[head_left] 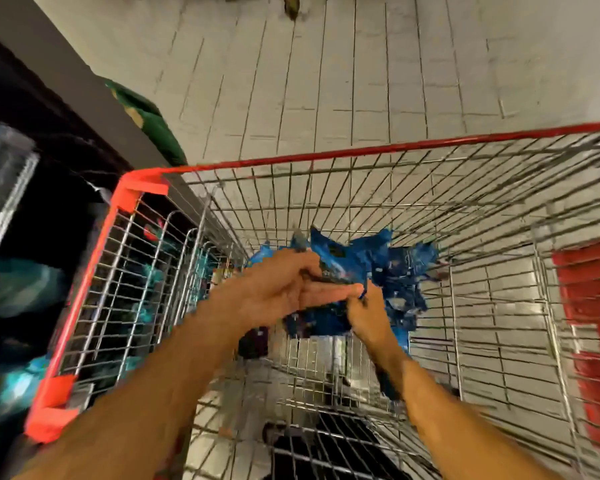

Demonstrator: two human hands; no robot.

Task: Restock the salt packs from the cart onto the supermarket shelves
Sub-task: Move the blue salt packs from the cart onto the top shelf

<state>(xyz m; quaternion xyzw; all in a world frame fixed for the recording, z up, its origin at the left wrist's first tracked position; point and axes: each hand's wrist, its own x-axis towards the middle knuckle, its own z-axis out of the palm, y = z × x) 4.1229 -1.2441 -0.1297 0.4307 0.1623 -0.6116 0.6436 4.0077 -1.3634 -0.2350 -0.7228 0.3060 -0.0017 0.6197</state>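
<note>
Inside the wire cart [326,188], red-rimmed, open floor [361,64] at twelve o'clock and shelves [32,237] at nine, we see both hands: left hand [278,289] fingers extended against the blue salt packs [378,282], right hand [368,317] pinching them. Pack count blurred.

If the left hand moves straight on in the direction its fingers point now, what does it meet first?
The left hand points rightward, its fingers already against the blue salt packs, so these come first. The right hand grips the same bundle just beyond the fingertips. The picture is blurred, so depth is uncertain.
</note>
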